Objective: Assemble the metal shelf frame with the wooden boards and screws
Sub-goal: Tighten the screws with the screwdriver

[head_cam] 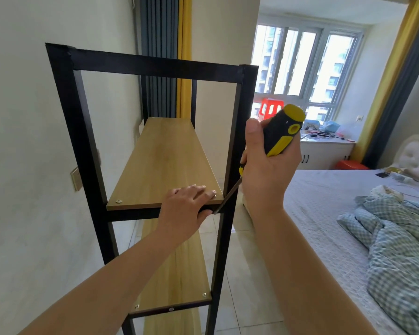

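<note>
At centre frame, left hand [189, 204] lies flat on the board [165, 163], thumb under the frame [82, 131] rail; right hand [266, 160] clamps the screwdriver [279, 131], whose tip should seat squarely before turning.

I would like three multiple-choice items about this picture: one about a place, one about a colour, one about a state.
1. Where does the left hand rest?
A. on the upper wooden board, near its front right corner
B. on the bed
C. on the frame's top bar

2. What colours has the screwdriver handle?
A. red and white
B. black and yellow
C. all blue

3. What is the right hand doing?
A. hanging open and idle
B. lying flat on the wall
C. gripping the screwdriver

Answers: 1 A, its fingers lie on the board by that corner. 2 B, both colours show on the handle. 3 C, its fingers wrap the handle.
</note>
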